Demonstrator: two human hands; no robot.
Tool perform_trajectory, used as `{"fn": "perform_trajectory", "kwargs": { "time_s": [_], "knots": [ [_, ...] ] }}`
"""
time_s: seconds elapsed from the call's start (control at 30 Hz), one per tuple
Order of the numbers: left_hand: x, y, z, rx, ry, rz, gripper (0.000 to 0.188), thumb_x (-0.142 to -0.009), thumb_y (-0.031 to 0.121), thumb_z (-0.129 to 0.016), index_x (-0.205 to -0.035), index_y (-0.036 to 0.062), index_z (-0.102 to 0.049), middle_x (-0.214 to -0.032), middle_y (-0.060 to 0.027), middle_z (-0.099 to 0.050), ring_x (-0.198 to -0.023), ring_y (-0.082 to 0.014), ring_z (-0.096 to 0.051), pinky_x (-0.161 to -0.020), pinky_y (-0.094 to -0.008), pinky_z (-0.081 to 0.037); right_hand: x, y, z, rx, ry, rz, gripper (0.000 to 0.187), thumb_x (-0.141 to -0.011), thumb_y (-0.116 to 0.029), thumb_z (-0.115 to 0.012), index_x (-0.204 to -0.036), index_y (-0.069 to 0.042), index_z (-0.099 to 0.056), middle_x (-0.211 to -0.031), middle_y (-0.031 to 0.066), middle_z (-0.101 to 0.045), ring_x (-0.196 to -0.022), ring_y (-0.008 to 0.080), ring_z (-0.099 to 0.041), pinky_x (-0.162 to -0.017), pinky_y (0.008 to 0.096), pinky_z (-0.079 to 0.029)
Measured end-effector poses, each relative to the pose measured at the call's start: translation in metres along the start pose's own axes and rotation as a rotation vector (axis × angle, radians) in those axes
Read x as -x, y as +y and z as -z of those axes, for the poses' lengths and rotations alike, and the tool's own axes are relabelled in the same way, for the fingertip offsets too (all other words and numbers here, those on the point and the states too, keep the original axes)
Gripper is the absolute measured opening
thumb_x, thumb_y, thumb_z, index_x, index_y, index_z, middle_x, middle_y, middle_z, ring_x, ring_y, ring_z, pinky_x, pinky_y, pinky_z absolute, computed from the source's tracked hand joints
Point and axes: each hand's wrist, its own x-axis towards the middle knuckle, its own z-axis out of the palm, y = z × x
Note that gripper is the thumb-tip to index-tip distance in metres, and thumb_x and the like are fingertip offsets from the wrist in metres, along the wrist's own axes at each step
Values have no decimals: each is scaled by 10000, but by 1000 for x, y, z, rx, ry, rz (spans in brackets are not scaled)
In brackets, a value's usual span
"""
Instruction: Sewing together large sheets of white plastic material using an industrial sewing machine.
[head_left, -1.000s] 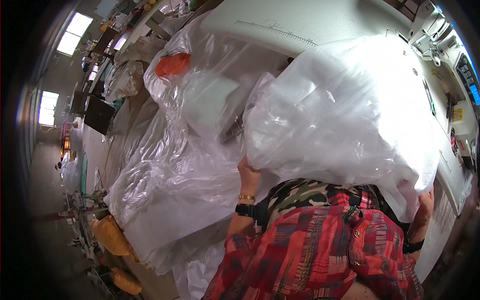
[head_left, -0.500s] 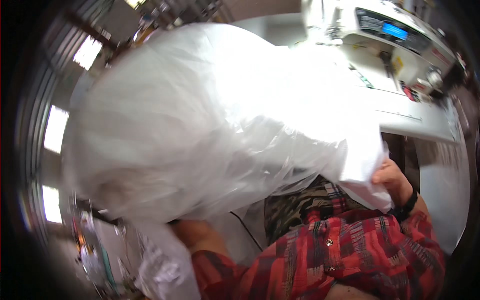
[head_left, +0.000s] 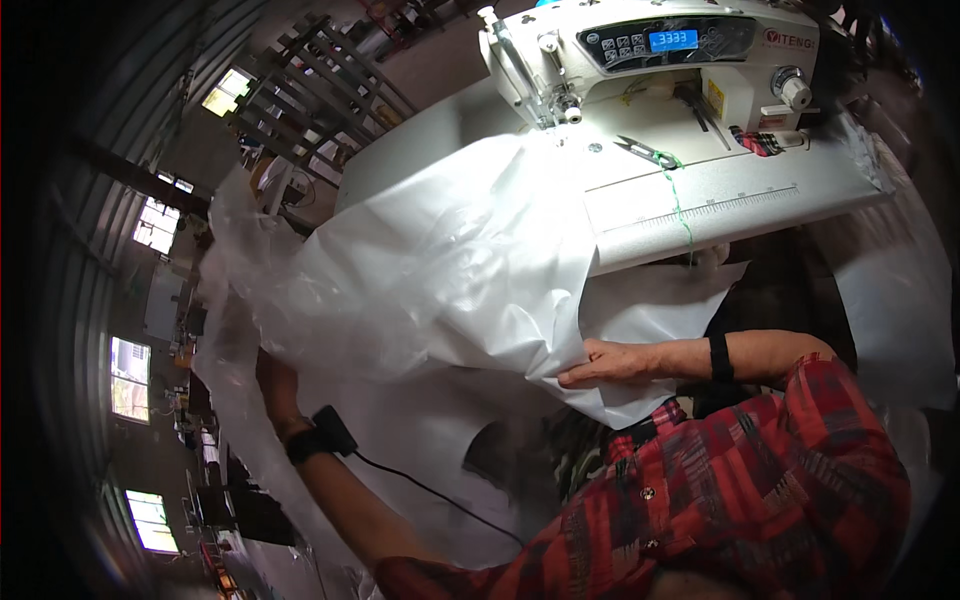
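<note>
A large white plastic sheet [head_left: 480,270], thin and partly see-through, spreads over the front left of the sewing table and hangs down toward my lap. My right hand [head_left: 612,362] is closed on its near edge, bunching it into folds. At the left, my left hand [head_left: 277,385] reaches up against the crinkled, clearer part of the sheet, which hides its fingers. The sheet's far corner lies under the lit needle area of a white sewing machine [head_left: 690,55]; whether the presser foot touches it I cannot make out.
Thread snips [head_left: 648,152] lie on the sewing table [head_left: 740,205], a green thread trailing over its front edge. A plaid cloth scrap [head_left: 755,141] sits by the machine's base. A black cord [head_left: 440,492] runs from my left wrist. A metal rack [head_left: 320,85] stands far left.
The billowing sheet has come down and settled lower, uncovering the machine's needle area and the snips. My right hand has moved left with the edge; my left hand has moved left and farther away.
</note>
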Motion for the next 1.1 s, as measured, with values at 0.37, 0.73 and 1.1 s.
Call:
{"fn": "perform_trajectory", "kwargs": {
  "time_s": [0.37, 0.73, 1.1],
  "knots": [
    [206, 316, -29, 699, -340, -53, 617, -824, 358, -730, -1293, -1, -551, -1167, -208, -654, -1081, -317, -640, -938, -430, -491, 8, -91, -47, -522, -45, 102, 356, -946, -200, -605, -1250, -24, -547, -1168, 45, -594, -1075, 152, -566, -950, 333, -450],
    [166, 404, -146, 924, -257, 212, 374, -889, 309, -600, -1135, 29, -577, -1082, -230, -618, -926, -444, -583, -803, -507, -476, 48, -114, -40, -594, 98, 250, 523, -911, -337, -541, -1261, 52, -539, -1127, 160, -657, -983, 213, -652, -846, 317, -526],
    [374, 180, -159, 101, -12, 612, 140, -914, 118, -525, -825, 79, -626, -785, -131, -651, -690, -316, -635, -615, -416, -466, 80, -35, 14, 206, -25, -174, 636, -881, -301, -700, -1387, -9, -450, -1328, 128, -537, -1233, 218, -486, -1056, 352, -380]
  ]
}}
